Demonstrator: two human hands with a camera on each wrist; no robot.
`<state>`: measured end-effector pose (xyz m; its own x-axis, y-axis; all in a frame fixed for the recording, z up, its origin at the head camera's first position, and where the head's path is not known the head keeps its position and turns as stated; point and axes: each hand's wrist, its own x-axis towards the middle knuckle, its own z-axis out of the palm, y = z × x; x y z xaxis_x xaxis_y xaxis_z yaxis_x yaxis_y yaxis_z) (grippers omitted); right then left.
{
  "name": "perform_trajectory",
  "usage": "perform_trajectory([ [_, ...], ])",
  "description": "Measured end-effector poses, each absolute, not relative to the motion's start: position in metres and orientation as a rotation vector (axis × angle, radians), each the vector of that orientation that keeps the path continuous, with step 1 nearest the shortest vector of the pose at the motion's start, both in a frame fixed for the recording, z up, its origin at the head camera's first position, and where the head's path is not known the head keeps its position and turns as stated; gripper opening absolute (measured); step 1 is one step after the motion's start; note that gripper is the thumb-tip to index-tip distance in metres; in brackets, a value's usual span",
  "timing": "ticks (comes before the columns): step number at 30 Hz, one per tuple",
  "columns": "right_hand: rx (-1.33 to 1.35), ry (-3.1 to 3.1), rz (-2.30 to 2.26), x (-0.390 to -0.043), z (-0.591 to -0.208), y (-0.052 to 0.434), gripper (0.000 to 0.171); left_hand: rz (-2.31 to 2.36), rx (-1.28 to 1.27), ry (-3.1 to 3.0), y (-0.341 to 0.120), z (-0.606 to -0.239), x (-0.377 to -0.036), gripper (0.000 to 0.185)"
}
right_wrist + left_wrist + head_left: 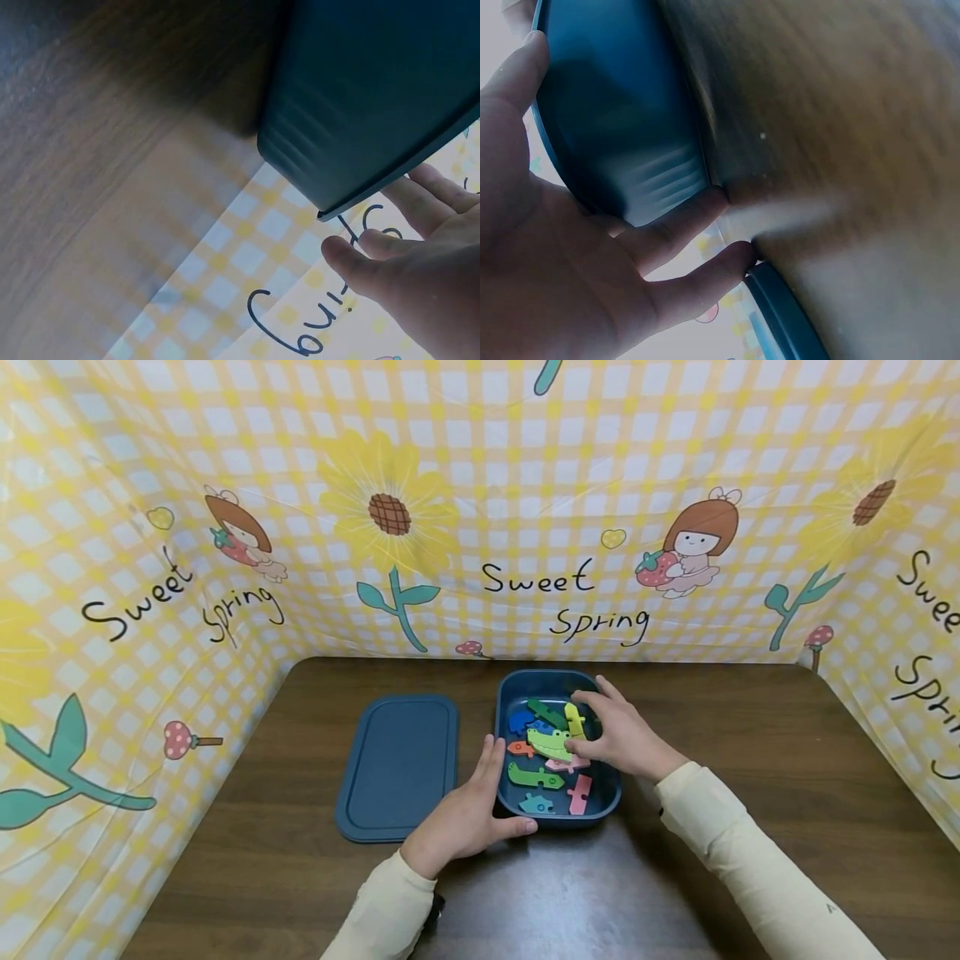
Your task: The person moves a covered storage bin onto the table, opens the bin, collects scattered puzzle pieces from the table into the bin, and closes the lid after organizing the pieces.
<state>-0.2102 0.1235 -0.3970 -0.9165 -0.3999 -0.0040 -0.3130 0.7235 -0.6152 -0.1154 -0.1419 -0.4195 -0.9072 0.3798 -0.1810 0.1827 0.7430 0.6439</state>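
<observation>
A dark blue box (pixel 498 793) holds several colourful puzzle pieces. At its left side is my left hand (pixel 468 814), fingers extended along the wall and thumb at the near rim. The left wrist view shows those fingers (pixel 679 225) straight against the box wall (pixel 622 97). My right hand (pixel 622 735) reaches over the right rim, thumb and forefinger spread apart. The thumb meets the right end of a light green crocodile piece (pixel 547 744), and the forefinger is by a yellow piece (pixel 573 718). In the right wrist view, the rim hides part of my right hand (pixel 427 247).
A dark blue lid (pixel 401 768) lies flat on the brown wooden table (pixel 247 827), left of the box. Green, blue, orange and pink pieces (pixel 578 795) lie loose inside the box. A yellow checked cloth (pixel 480 510) stands around the back and sides.
</observation>
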Motion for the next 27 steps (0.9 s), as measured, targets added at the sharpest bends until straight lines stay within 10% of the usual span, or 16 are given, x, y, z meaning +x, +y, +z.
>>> perform_trajectory([
  [16, -0.690, 2.861, -1.020, -0.170, -0.367, 0.125, 0.050, 1.024, 0.425, 2.582, -0.143, -0.417, -0.116, 0.115],
  [27, -0.973, 2.874, -1.125, -0.139, -0.343, 0.089, 0.040, 1.047, 0.461, 2.781, -0.189, -0.387, -0.113, 0.074],
])
